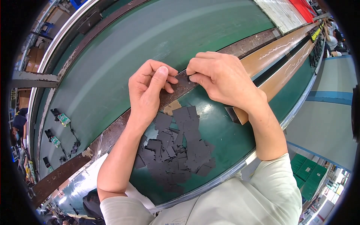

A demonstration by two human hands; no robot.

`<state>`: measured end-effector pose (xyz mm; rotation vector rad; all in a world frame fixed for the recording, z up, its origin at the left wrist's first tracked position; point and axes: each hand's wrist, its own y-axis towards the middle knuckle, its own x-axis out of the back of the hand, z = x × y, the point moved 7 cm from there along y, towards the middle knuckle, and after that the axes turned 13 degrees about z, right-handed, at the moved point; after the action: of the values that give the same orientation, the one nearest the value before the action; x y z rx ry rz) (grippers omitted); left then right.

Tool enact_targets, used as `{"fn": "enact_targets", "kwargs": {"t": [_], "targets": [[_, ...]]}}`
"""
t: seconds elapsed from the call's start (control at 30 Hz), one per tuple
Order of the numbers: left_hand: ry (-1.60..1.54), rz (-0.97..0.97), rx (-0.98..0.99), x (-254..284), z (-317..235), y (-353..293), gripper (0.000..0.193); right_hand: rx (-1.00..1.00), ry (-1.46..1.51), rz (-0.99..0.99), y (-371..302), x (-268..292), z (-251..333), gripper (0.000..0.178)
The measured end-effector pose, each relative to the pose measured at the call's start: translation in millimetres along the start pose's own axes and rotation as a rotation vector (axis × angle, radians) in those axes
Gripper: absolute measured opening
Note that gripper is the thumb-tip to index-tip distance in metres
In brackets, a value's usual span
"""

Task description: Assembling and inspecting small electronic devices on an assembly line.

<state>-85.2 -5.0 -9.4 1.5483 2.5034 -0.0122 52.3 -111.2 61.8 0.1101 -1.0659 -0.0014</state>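
My right hand [225, 77] is closed in a pinch over the brown metal rail. Its thumb and index finger grip a small black piece [189, 78], mostly hidden behind the fingertips. Just left of it, my left hand [148, 84] is half curled with thumb and fingers apart, and no object shows in it. Below both hands, on the green worktop [228, 146], lies a loose heap of flat black cut sheets [193, 144], many overlapping. A scrap of tan card [172, 107] rests at the heap's upper edge.
Beyond the rail runs a wide green conveyor belt [150, 45]. Several green circuit boards with black parts and cables, one a board [63, 119], sit on its left. Long brown strips [279, 52] stretch away at right. A person [331, 39] is at the far right.
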Motion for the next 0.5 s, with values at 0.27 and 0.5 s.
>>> {"fn": "enact_targets", "kwargs": {"t": [0.27, 0.5], "targets": [[0.034, 0.010, 0.032, -0.6, 4.1, -1.4, 0.022, -0.027, -0.111, -0.021, 0.8, -11.9, -1.1, 0.011], [0.025, 0.003, 0.003, -2.9, -3.3, 1.7, 0.020, -0.028, -0.067, -0.050, 1.2, -0.3, 0.9, 0.010]]}}
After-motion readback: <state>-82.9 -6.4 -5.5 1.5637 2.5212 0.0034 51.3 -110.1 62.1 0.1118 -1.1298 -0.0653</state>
